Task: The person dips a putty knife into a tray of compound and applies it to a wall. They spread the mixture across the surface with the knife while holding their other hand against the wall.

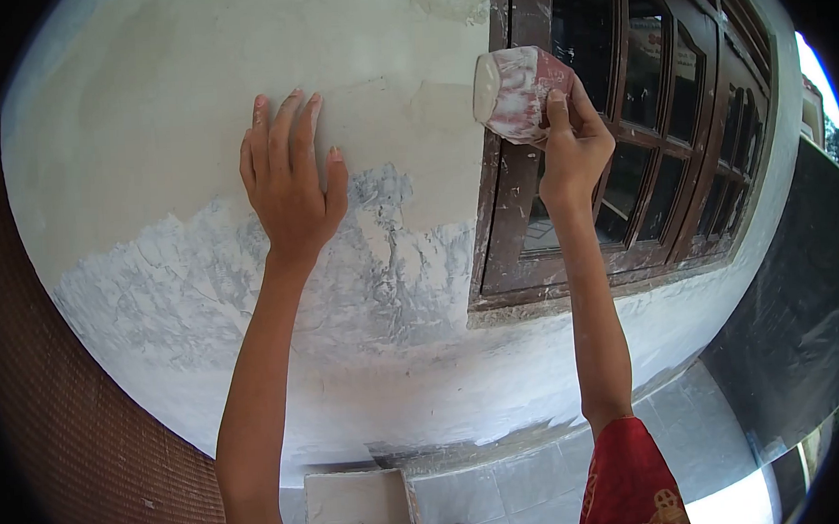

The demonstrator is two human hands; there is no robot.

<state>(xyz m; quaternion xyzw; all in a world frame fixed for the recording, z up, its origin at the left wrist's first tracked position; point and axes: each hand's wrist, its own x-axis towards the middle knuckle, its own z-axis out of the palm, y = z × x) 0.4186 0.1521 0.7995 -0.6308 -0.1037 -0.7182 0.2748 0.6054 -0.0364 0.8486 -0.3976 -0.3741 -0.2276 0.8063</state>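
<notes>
My left hand (287, 179) lies on the wall (193, 103) with its fingers spread, over the smooth beige coating and just above a rough white-and-grey patch (249, 261). Up at the window side, my right hand (575, 145) pinches a red cup-shaped thing (515, 96) smeared with white. Its pale rounded end points left toward the wall, and faint marks show on its red side. I cannot tell exactly what kind of thing it is. It overlaps the edge of the brown window frame (493, 220) in this view.
Dark glass panes (642, 79) fill the wooden window at right. Below, a rectangular tray (409, 509) with pale material inside stands on the grey tiled floor (479, 496). A brown woven panel (86, 422) borders the left side, and a dark sheet (792, 309) hangs at right.
</notes>
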